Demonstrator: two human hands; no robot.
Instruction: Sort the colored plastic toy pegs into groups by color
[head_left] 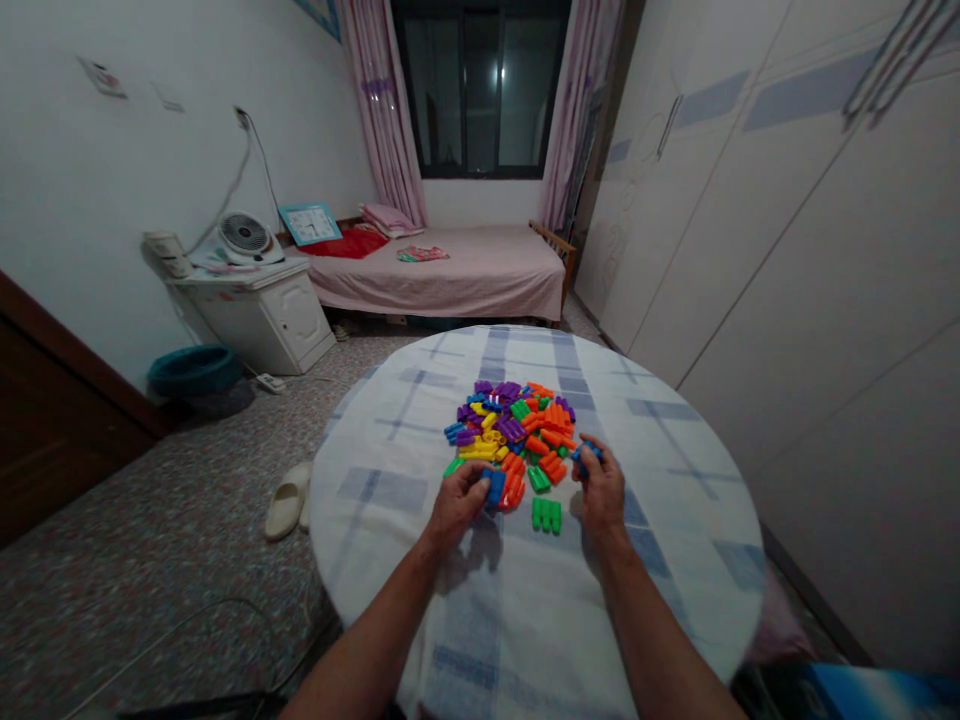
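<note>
Both bare hands work at the near side of a heap of plastic tube blocks (510, 430), a jumble of purple, orange, yellow, green and blue pieces. The left hand (457, 505) is curled shut around a blue block (493, 488), which sticks out past its fingers at the heap's near fringe, just beside an orange block (512, 494). The right hand (602, 490) is partly closed, its fingertips (592, 447) pinching a small blue piece (586, 452) at the heap's near-right fringe; how firm that pinch is cannot be told from this view. Between the hands, a green three-tube block (546, 514) lies on the cloth just nearer than the heap, apart from the main pile. With a blue piece in each hand, the work at this moment is handling single blocks at the heap's edge. The checked cloth of the round table (675, 480) runs on well past the heap on every side, giving the hands room to move on either side of it before the table's curved edge.
</note>
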